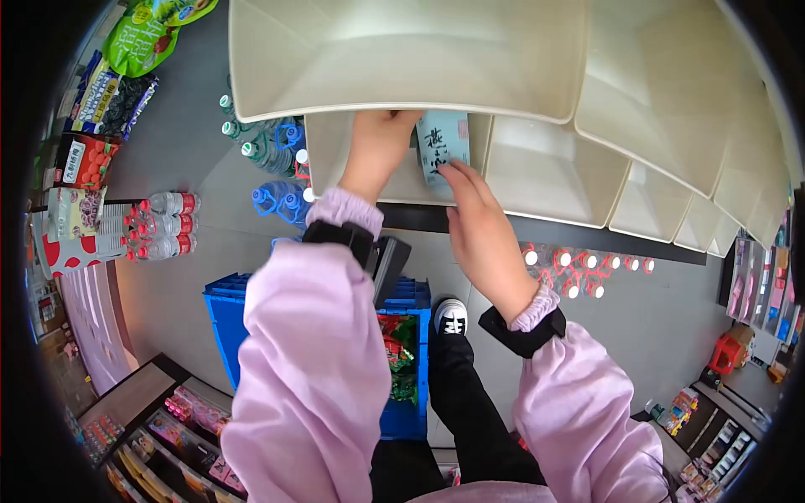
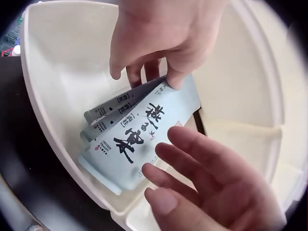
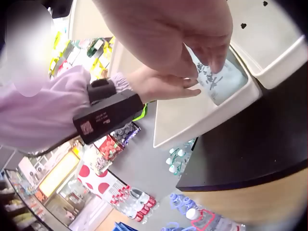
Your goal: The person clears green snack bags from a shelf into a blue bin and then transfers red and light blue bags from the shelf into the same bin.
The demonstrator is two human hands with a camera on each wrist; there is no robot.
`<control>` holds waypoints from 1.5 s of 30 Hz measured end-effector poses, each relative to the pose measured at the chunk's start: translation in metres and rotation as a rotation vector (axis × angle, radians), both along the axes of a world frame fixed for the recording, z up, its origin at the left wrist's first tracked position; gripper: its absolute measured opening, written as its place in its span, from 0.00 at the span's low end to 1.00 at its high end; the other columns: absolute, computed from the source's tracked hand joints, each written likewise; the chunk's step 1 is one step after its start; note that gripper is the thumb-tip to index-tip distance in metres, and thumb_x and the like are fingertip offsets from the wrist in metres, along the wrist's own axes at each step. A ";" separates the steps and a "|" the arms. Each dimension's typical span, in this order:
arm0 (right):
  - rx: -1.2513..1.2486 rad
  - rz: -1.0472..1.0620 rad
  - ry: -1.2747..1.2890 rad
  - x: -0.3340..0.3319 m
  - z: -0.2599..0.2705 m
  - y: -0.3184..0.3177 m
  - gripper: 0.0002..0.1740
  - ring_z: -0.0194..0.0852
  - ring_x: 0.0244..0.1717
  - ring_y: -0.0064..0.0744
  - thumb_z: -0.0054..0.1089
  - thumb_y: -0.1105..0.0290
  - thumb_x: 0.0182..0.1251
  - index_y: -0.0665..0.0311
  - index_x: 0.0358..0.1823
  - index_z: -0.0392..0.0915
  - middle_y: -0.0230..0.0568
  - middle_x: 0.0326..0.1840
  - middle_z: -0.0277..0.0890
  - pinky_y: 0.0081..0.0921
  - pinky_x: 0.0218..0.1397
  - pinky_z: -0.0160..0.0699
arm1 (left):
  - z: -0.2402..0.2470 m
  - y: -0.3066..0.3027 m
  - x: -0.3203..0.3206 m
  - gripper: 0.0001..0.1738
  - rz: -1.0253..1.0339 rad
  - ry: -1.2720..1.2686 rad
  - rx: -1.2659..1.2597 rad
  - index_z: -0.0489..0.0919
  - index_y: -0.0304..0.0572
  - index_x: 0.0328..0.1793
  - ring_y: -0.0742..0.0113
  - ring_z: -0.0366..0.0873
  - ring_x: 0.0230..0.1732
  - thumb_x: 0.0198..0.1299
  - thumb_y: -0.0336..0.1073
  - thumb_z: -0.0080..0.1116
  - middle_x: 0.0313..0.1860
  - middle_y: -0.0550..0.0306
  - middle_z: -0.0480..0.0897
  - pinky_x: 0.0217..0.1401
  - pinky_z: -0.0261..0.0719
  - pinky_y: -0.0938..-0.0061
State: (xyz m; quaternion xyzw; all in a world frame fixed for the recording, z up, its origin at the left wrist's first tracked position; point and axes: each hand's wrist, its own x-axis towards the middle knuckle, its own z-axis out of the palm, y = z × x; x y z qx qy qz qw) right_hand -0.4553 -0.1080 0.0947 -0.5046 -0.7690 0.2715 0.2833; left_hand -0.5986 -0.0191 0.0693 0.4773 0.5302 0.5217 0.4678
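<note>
Several light-blue flat packets (image 2: pixel 139 134) with black brushed characters lean in a fan inside a cream plastic bin (image 2: pixel 53 53). My left hand (image 1: pixel 377 151) reaches into this bin and, in the left wrist view, pinches the packets' upper end between thumb and fingers. Its fingertips are hidden behind the overhanging bin in the head view. My right hand (image 1: pixel 486 239) is at the front of the bin, fingers loosely extended, the tips right at the lower part of the front packet (image 1: pixel 444 142). In the right wrist view both hands come close together over the packets.
Another cream bin (image 1: pixel 402 59) overhangs from above, and more bins (image 1: pixel 545 172) line up to the right. Below is a blue crate (image 1: pixel 226 327) with red and green packages. Bottled water packs (image 1: pixel 579 260) and large jugs (image 1: pixel 281 201) stand on the floor.
</note>
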 end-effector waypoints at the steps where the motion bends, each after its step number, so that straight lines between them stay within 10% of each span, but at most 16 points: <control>1: -0.007 0.012 -0.049 -0.001 -0.005 0.006 0.28 0.62 0.55 0.58 0.45 0.86 0.48 0.73 0.56 0.59 0.63 0.58 0.59 0.35 0.56 0.66 | -0.010 0.011 0.001 0.14 0.006 0.171 0.030 0.76 0.33 0.45 0.70 0.73 0.41 0.57 0.35 0.54 0.39 0.58 0.78 0.49 0.69 0.76; 10: -0.079 0.092 -0.338 -0.013 -0.026 0.034 0.31 0.65 0.54 0.59 0.47 0.86 0.45 0.85 0.56 0.55 0.76 0.56 0.56 0.33 0.57 0.67 | -0.050 0.042 0.015 0.18 -0.029 0.199 -0.124 0.73 0.34 0.50 0.66 0.70 0.48 0.60 0.40 0.49 0.45 0.55 0.75 0.53 0.65 0.73; 24: -0.025 0.090 -0.406 -0.004 -0.026 0.042 0.29 0.58 0.59 0.60 0.46 0.87 0.45 0.88 0.53 0.57 0.79 0.57 0.52 0.31 0.54 0.72 | -0.049 0.027 0.016 0.25 -0.173 -0.687 -0.515 0.68 0.35 0.58 0.61 0.65 0.57 0.64 0.48 0.41 0.56 0.50 0.70 0.60 0.60 0.69; 29: -0.102 0.065 -0.270 -0.008 -0.013 0.029 0.26 0.57 0.60 0.59 0.43 0.87 0.51 0.79 0.56 0.58 0.69 0.62 0.51 0.34 0.59 0.65 | -0.042 0.004 0.006 0.31 -0.132 -0.426 -0.340 0.63 0.36 0.62 0.58 0.58 0.64 0.65 0.54 0.34 0.62 0.48 0.64 0.65 0.53 0.66; 33: -0.230 0.086 -0.037 -0.009 0.003 -0.016 0.24 0.55 0.63 0.54 0.44 0.85 0.56 0.69 0.57 0.61 0.57 0.65 0.53 0.34 0.62 0.60 | -0.030 -0.068 -0.015 0.31 -0.076 -0.182 -0.127 0.63 0.34 0.63 0.57 0.58 0.65 0.66 0.53 0.32 0.62 0.47 0.65 0.67 0.53 0.66; 37: -0.319 0.154 -0.028 -0.010 -0.006 -0.088 0.22 0.62 0.57 0.55 0.47 0.85 0.53 0.67 0.51 0.66 0.56 0.61 0.58 0.34 0.55 0.67 | 0.003 -0.191 -0.034 0.17 0.050 -0.171 -0.058 0.68 0.33 0.57 0.67 0.65 0.58 0.63 0.31 0.45 0.56 0.49 0.69 0.60 0.61 0.77; 45: -0.678 0.471 -0.147 -0.039 -0.052 -0.236 0.17 0.70 0.47 0.51 0.49 0.81 0.54 0.66 0.47 0.69 0.51 0.55 0.65 0.36 0.49 0.71 | -0.072 -0.431 -0.066 0.13 0.189 -0.255 -0.787 0.71 0.33 0.52 0.69 0.75 0.43 0.61 0.28 0.44 0.42 0.52 0.77 0.48 0.72 0.78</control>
